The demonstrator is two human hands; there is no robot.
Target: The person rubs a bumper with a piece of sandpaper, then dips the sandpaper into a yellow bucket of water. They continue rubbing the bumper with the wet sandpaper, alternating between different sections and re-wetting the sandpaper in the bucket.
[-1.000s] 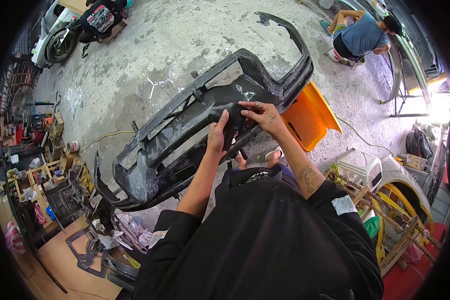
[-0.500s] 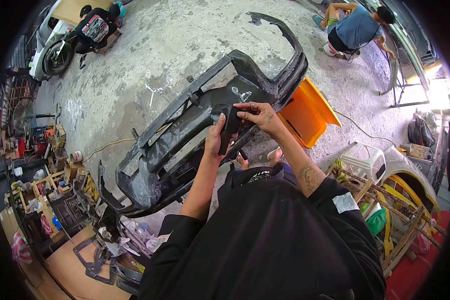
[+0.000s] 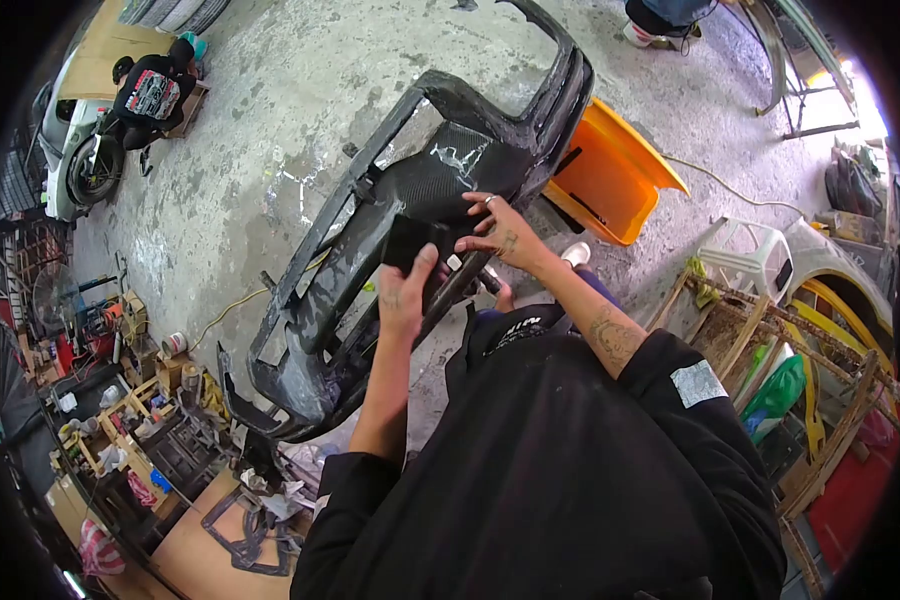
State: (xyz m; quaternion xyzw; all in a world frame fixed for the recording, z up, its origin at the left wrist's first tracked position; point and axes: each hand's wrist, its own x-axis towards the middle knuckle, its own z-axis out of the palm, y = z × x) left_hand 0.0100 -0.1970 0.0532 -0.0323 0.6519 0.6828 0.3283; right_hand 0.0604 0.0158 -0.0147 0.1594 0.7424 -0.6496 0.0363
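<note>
Ahead of me a black car bumper [image 3: 370, 215] lies slantwise, with pale scuffed patches and a white-marked mesh area. Over its near side, my left hand [image 3: 402, 300] grips a flat, dark rectangular piece [image 3: 408, 240], thumb across its face. What that piece is made of I cannot tell. My right hand [image 3: 505, 235] hovers just to its right, fingers spread and thumb apart from them. A small white square [image 3: 455, 262] shows just below the right thumb.
An orange plastic shell [image 3: 620, 180] sits beyond the bumper's right end. A white stool [image 3: 745, 255] and a rusty frame [image 3: 770, 335] stand right. Cluttered parts [image 3: 140, 440] fill the left. A person [image 3: 155, 95] crouches by a motorbike [image 3: 88, 165]; another [image 3: 665, 15] is at top right.
My right hand has let go of the dark piece and moved slightly up and right. My left hand has turned the piece and shifted left. The view has moved a little.
</note>
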